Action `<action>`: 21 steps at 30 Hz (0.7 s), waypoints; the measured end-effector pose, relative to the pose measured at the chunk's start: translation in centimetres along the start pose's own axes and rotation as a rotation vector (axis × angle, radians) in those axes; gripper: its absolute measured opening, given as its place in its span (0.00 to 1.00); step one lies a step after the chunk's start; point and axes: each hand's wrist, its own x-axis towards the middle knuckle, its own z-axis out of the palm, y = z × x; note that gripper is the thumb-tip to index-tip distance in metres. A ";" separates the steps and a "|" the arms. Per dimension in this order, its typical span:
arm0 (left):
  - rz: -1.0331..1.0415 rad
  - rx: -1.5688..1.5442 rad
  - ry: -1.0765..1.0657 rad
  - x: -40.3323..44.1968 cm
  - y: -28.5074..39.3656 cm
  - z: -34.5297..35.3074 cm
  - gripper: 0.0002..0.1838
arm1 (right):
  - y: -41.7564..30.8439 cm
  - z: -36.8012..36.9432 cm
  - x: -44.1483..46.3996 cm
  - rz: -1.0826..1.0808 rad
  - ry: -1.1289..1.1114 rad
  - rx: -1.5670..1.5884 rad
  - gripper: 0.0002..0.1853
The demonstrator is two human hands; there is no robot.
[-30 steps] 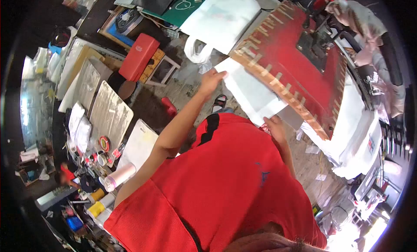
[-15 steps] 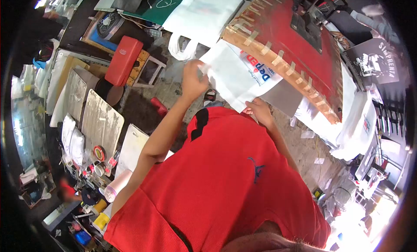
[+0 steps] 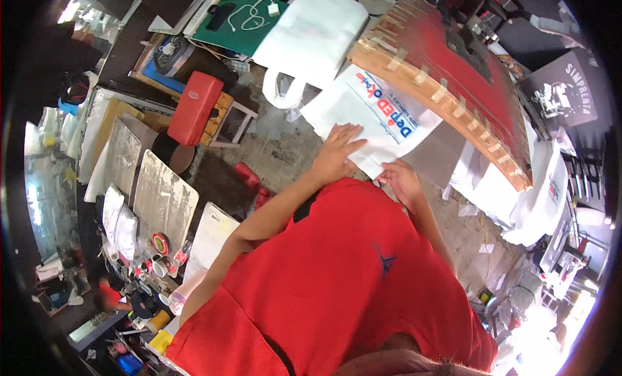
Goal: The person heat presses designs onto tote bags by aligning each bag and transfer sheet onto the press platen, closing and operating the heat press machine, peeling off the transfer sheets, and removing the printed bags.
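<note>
A white printed bag (image 3: 330, 110) with blue and red lettering lies partly beneath a tilted frame (image 3: 470, 133). The frame has a red surface and a wooden edge with tape strips; no handles of the bag show. My left hand (image 3: 338, 154) rests on the near left part of the bag, palm down with fingers spread. At the bag's near right corner, my right hand (image 3: 400, 180) has thumb and fingers closed on the edge. Just beyond, to the left, is a white tote bag (image 3: 311, 35) with its handle loop hanging toward me.
A red case (image 3: 195, 108) sits on a wooden stool (image 3: 223, 120) to the left. Behind it is a green board (image 3: 233, 29) with a white cable. White printed bags (image 3: 541, 194) hang at the right. Stained boards (image 3: 165, 194) lean at lower left.
My left hand has come from the bag's left edge down onto its surface, fingers now spread. More of the lettering shows. My right hand stays at the near corner.
</note>
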 end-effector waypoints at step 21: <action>0.023 -0.126 0.124 3.2 -1.4 -1.4 0.25 | -2.9 -0.1 -0.1 0.065 -0.216 0.003 0.22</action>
